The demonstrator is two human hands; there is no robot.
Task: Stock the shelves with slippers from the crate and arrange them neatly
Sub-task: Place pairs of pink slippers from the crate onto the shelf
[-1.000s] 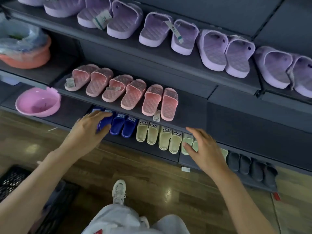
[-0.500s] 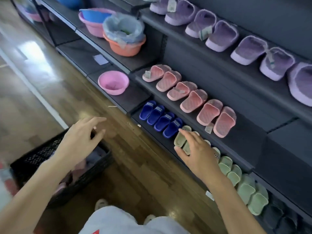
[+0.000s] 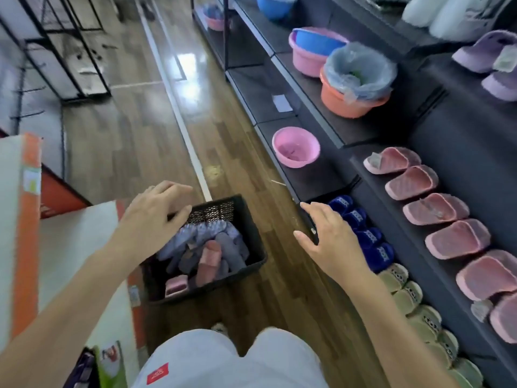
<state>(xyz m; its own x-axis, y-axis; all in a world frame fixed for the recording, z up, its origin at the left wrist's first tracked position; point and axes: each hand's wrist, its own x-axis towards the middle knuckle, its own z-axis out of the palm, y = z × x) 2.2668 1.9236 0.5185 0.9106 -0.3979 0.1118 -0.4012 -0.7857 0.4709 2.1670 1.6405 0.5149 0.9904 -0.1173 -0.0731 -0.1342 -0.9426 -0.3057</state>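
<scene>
Knees in pale trousers (image 3: 223, 359) fill the bottom edge, seen from above by a person facing a shop aisle. Both bare arms reach forward. The left hand (image 3: 152, 217) hangs over the near left corner of a black plastic crate (image 3: 215, 210), fingers loosely bent and holding nothing; whether it touches the rim cannot be told. The crate stands on the wooden floor (image 3: 140, 135) and holds a jumble of lilac-grey and pink slippers (image 3: 207, 250).

The right hand (image 3: 333, 239) is empty, fingers relaxed and slightly spread, at the front edge of the bottom shelf (image 3: 307, 180). Just beyond it sit blue slippers (image 3: 377, 254) in a row, with pale green slippers (image 3: 405, 295) beside them nearer the viewer. One shelf up, pink slippers (image 3: 435, 210) lie side by side. Purple slippers (image 3: 484, 51) sit on the shelf above.

Farther along the bottom shelf is a pink basin (image 3: 296, 147). Beyond it, higher, an orange basin (image 3: 349, 100) is lined with a plastic bag.
</scene>
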